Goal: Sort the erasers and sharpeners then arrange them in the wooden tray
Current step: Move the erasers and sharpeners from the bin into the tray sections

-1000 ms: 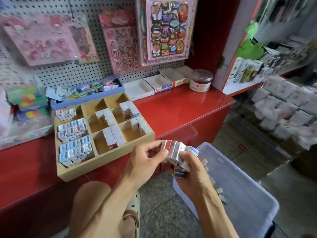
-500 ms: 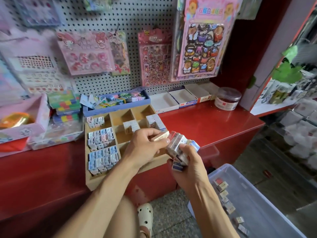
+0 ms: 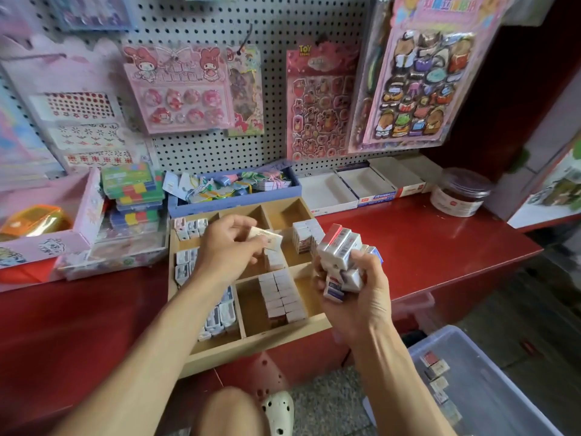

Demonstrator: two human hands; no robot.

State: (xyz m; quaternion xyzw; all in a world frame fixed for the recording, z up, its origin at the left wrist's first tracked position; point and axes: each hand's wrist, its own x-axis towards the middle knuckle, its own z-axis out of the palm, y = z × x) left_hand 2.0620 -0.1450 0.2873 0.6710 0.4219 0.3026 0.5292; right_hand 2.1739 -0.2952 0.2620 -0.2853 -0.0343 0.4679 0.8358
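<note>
Your left hand (image 3: 231,243) pinches one boxed eraser (image 3: 267,239) over the middle of the wooden tray (image 3: 251,347), long axis running left-right and slightly tilted. Directly below and just right of it stands a short eraser row (image 3: 274,261) in the centre compartment; likely drop point, so turn the box upright to match. Your right hand (image 3: 352,294) grips a stack of erasers (image 3: 341,256) at the tray's right edge, farther from that slot. Left column holds sharpeners (image 3: 220,316).

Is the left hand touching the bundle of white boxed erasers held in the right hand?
Apart. The head view shows the left hand, pinching a single eraser, separated from the bundle of white boxed erasers in the right hand by visible wooden tray.
</note>
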